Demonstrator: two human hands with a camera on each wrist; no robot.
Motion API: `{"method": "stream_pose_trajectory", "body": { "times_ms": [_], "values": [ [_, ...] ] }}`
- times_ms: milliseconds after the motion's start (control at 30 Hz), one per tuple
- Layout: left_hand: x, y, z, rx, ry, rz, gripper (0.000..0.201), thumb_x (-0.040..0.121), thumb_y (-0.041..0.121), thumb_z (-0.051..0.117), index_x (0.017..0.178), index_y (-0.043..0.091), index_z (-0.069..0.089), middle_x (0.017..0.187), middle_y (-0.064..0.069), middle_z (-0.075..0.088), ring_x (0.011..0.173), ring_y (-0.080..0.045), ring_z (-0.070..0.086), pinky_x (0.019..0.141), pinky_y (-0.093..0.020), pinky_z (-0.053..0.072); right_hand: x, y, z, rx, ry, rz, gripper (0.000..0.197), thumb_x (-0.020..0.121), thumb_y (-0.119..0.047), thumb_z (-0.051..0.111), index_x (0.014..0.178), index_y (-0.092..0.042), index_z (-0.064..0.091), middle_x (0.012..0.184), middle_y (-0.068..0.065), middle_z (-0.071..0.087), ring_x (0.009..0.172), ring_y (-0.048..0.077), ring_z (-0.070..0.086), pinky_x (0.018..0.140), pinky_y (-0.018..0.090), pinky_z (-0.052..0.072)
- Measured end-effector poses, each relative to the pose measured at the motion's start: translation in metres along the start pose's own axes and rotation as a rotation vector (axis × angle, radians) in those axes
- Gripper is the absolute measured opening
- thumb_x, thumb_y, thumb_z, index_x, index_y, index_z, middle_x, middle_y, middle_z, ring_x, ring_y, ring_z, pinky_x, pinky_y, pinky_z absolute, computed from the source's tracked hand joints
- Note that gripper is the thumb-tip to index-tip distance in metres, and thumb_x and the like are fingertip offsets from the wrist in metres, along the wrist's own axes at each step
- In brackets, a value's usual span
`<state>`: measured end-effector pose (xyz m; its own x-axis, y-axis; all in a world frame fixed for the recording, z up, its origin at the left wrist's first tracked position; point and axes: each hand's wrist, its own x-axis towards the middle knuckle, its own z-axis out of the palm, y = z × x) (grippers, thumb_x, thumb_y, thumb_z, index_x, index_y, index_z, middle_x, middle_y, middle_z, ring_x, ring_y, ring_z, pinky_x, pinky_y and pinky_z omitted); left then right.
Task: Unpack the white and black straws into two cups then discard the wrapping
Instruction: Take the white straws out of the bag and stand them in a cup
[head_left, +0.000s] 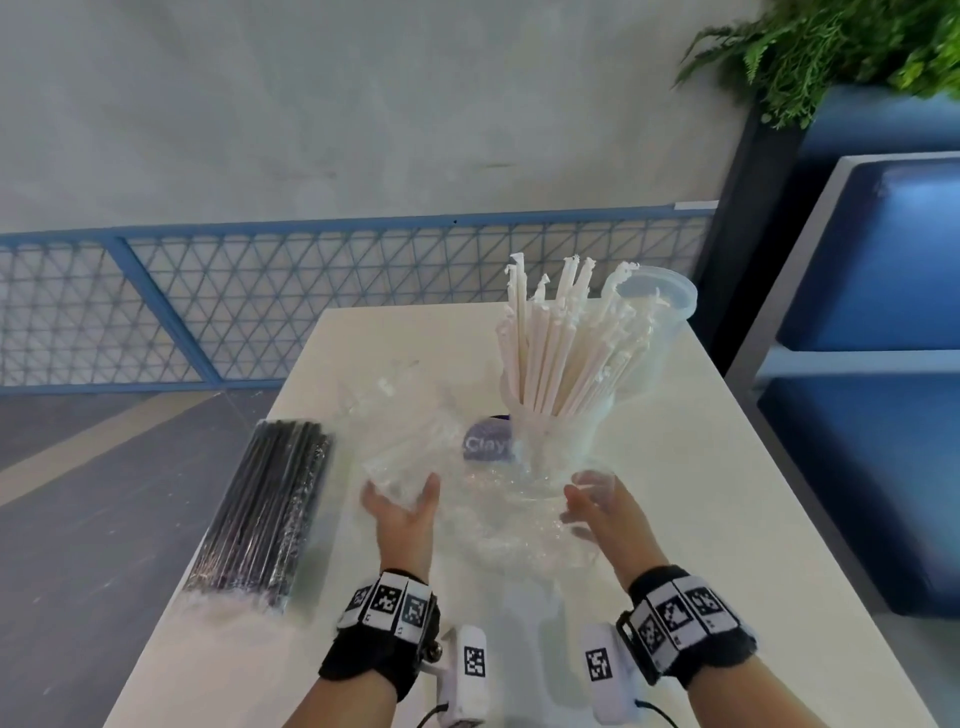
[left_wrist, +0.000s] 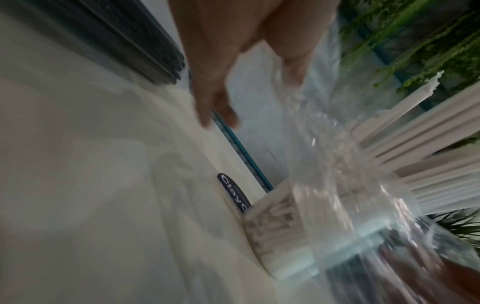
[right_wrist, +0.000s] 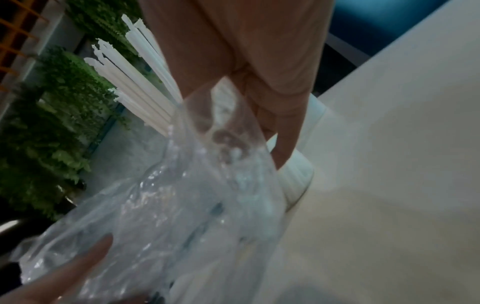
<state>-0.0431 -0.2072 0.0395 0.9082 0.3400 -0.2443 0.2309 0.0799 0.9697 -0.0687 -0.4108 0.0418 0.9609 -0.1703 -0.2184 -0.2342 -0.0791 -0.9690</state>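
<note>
Many white straws upright, tips up

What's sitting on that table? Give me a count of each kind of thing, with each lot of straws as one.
Clear cups: 2, one with white straws, one empty
Bunches of white straws: 1
Packs of black straws: 1, still wrapped
Loose clear wrapping: 1, between both hands
Dark label: 1
Total: 6

Looks like a café or lounge seating area here: a pale table sits beside blue upholstered benches. Ferns spill from a planter above, and a blue mesh railing lines the concrete wall.
</note>
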Motion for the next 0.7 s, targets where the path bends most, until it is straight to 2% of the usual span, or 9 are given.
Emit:
{"method": "stream_pose_trajectory", "body": {
  "times_ms": [100, 200, 233, 300, 367, 467, 567, 633, 700],
  "values": [
    [0.006, 0.003, -0.01, 0.346, 0.271, 0.429, 0.107, 0.061, 0.012, 0.085, 0.143, 0.007, 0.017, 0.146, -0.022, 0.021, 0.132, -0.039, 0.027, 0.108, -0.045, 0.03, 0.001, 0.001, -0.015, -0.158, -0.064, 0.0, 0.014, 0.089, -0.021, 0.059, 0.1, -0.014, 0.052, 0.088, 0.005, 0.063, 0.073, 0.015, 0.063, 0.079, 0.039, 0.053],
    [0.011, 0.002, -0.008, 0.774, 0.239, 0.732, 0.088, 0.06, 0.035, 0.081, 0.133, 0.009, 0.039, 0.141, -0.02, 0.034, 0.129, -0.037, 0.03, 0.105, -0.053, 0.028, -0.002, 0.002, -0.024, -0.196, -0.124, 0.003, 0.011, 0.089, -0.021, 0.059, 0.097, -0.017, 0.053, 0.088, 0.005, 0.063, 0.074, 0.016, 0.063, 0.078, 0.037, 0.055],
    [0.014, 0.002, -0.006, 0.862, 0.174, 0.715, 0.078, 0.064, 0.044, 0.075, 0.128, 0.01, 0.046, 0.137, -0.017, 0.041, 0.127, -0.034, 0.034, 0.106, -0.052, 0.027, -0.003, 0.002, -0.025, -0.198, -0.139, -0.001, 0.01, 0.089, -0.02, 0.059, 0.097, -0.017, 0.053, 0.087, 0.005, 0.062, 0.074, 0.016, 0.062, 0.078, 0.037, 0.055],
    [0.017, 0.003, -0.001, 0.845, -0.038, 0.448, 0.063, 0.077, 0.052, 0.062, 0.123, 0.011, 0.048, 0.124, -0.009, 0.055, 0.115, -0.028, 0.051, 0.108, -0.048, 0.03, -0.005, 0.003, -0.026, -0.215, -0.173, -0.008, 0.011, 0.089, -0.022, 0.059, 0.097, -0.016, 0.054, 0.084, 0.004, 0.062, 0.073, 0.015, 0.062, 0.079, 0.037, 0.055],
    [0.021, 0.0, 0.002, 0.648, -0.181, 0.158, 0.048, 0.087, 0.047, 0.053, 0.114, 0.008, 0.047, 0.099, -0.009, 0.064, 0.089, -0.027, 0.062, 0.089, -0.038, 0.046, -0.007, 0.002, -0.024, -0.232, -0.186, 0.001, 0.016, 0.089, -0.028, 0.059, 0.098, -0.015, 0.054, 0.079, 0.001, 0.061, 0.069, 0.013, 0.06, 0.077, 0.036, 0.055],
    [0.026, -0.003, -0.002, 0.591, -0.085, 0.195, 0.025, 0.094, 0.027, 0.05, 0.085, 0.004, 0.05, 0.057, -0.004, 0.054, 0.058, -0.024, 0.051, 0.06, -0.028, 0.039, -0.006, 0.0, -0.029, -0.236, -0.03, 0.027, 0.023, 0.093, -0.036, 0.049, 0.088, -0.014, 0.054, 0.071, -0.001, 0.053, 0.065, 0.013, 0.052, 0.069, 0.031, 0.053],
    [0.035, -0.004, -0.009, 0.487, 0.052, 0.152, 0.022, 0.096, 0.017, 0.045, 0.077, 0.004, 0.045, 0.051, -0.005, 0.048, 0.042, -0.021, 0.04, 0.045, -0.026, 0.034, 0.001, 0.001, -0.047, -0.285, 0.163, 0.046, 0.025, 0.094, -0.029, 0.048, 0.075, -0.012, 0.048, 0.069, 0.001, 0.047, 0.064, 0.017, 0.048, 0.063, 0.031, 0.049],
    [0.035, -0.004, -0.009, 0.477, 0.035, 0.123, 0.021, 0.097, 0.016, 0.043, 0.079, 0.006, 0.044, 0.053, -0.007, 0.049, 0.04, -0.02, 0.039, 0.042, -0.025, 0.034, 0.001, 0.003, -0.053, -0.42, 0.16, 0.045, 0.019, 0.093, -0.028, 0.052, 0.089, -0.01, 0.05, 0.081, 0.005, 0.055, 0.073, 0.022, 0.052, 0.071, 0.036, 0.046],
    [0.03, -0.007, -0.006, 0.453, -0.034, 0.113, 0.018, 0.098, 0.017, 0.038, 0.085, 0.005, 0.043, 0.056, -0.008, 0.053, 0.037, -0.02, 0.041, 0.042, -0.025, 0.036, -0.001, 0.006, -0.051, -0.566, 0.269, 0.007, 0.043, 0.087, -0.032, 0.06, 0.121, -0.009, 0.045, 0.115, 0.014, 0.053, 0.096, 0.029, 0.053, 0.085, 0.038, 0.042]
  ]
}}
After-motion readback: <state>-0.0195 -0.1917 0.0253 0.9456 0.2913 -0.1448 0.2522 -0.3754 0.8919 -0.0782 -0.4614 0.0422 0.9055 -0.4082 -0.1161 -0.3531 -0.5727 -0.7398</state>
